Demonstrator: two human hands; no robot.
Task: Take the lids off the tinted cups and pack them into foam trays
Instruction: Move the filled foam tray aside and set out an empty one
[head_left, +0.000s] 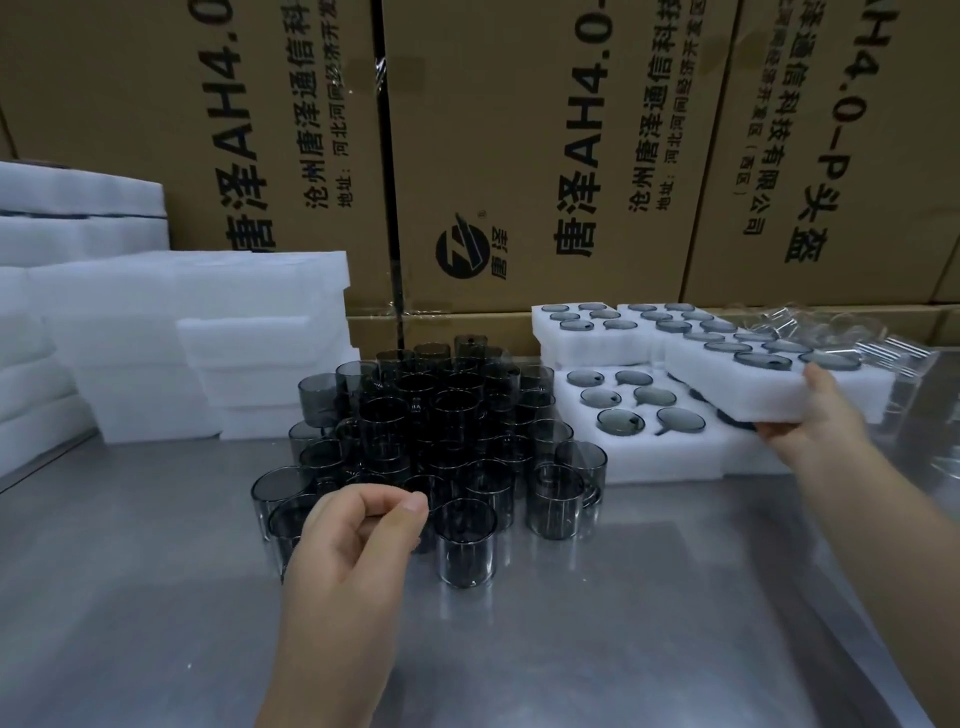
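The right hand (815, 415) is gripping the near edge of a filled foam tray (753, 400), fingers clamped on it, and is holding it tilted over another filled tray (649, 457). It is best levelled and lowered squarely, so the grey lids (763, 359) are not slipping from their pockets. The left hand (353, 540) is hovering by the tinted cups (441, 415), fingers curled together, apparently empty. The cups are looking smoky and translucent, crowded together on the surface (623, 597).
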